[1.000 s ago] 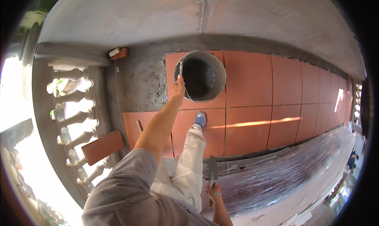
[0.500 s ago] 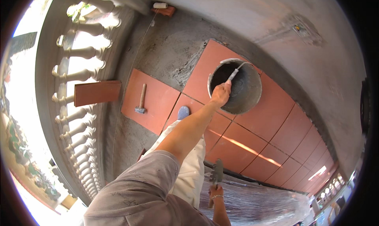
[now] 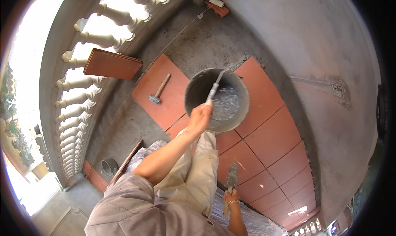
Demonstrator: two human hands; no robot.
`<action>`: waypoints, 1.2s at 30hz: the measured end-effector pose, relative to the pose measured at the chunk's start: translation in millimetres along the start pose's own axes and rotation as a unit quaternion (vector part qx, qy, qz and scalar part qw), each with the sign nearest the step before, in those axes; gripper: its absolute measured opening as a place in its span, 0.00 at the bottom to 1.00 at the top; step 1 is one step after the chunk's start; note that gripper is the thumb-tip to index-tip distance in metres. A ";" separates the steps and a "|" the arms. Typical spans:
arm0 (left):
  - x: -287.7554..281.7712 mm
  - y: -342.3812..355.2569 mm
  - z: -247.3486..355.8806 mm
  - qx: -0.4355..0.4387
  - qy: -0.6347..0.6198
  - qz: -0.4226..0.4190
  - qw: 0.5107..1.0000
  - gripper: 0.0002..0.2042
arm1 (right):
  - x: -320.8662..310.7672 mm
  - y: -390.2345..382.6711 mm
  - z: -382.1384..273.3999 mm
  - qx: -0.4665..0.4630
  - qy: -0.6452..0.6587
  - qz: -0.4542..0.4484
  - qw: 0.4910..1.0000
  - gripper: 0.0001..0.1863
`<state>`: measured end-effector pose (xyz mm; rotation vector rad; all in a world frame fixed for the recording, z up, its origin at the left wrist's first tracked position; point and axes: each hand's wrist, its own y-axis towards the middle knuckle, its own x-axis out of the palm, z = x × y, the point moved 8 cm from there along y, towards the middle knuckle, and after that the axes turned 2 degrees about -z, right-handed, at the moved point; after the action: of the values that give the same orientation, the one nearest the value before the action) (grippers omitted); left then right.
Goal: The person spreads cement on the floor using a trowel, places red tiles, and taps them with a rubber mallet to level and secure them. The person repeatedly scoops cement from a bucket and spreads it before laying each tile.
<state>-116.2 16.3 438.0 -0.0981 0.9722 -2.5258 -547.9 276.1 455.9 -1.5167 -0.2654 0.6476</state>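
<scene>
My left hand (image 3: 201, 117) is closed round the grip of the wire handle of a round grey bucket (image 3: 194, 96). The bucket hangs tilted in front of my legs, over the tiles, with wet grey mortar (image 3: 225, 106) inside. Lower and to the right, my right hand (image 3: 232, 198), with a bracelet at its wrist, grips the handle of a trowel (image 3: 232, 175). Grey mortar coats the trowel's blade, which points away from me. Beyond my left forearm, a hammer (image 3: 161, 88) with a wooden handle lies on a red floor tile (image 3: 173, 77).
Laid red tiles (image 3: 272, 133) run along the wall (image 3: 326, 38) at the right. Stacked tiles (image 3: 113, 65) lean against the balustrade (image 3: 99, 39) at the left. A string (image 3: 175, 35) stretches to a tile piece (image 3: 217, 9) at the far end, over rough grey mortar bedding.
The view has turned. My left hand has brought the bucket left, nearer the hammer's tile, and its mortar now shows. My right hand has raised the trowel forward slightly.
</scene>
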 end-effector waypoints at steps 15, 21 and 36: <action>-255.8 -3.1 -107.1 -0.029 -0.198 0.306 0.931 0.22 | -36.4 -90.1 -156.2 -0.050 -0.091 -0.001 0.995 0.09; -291.8 -43.4 -144.0 -0.026 -0.287 0.325 0.901 0.23 | -64.0 -138.1 -232.7 -0.246 -0.368 0.120 0.889 0.15; -233.3 -109.3 -227.2 -0.224 -0.178 0.438 0.852 0.29 | -187.6 -58.7 -322.6 -0.187 -0.388 0.060 0.901 0.21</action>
<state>6.0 327.4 358.8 -0.1986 1.0968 -1.3628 -510.2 -91.4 534.6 -1.5752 -0.9537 1.3517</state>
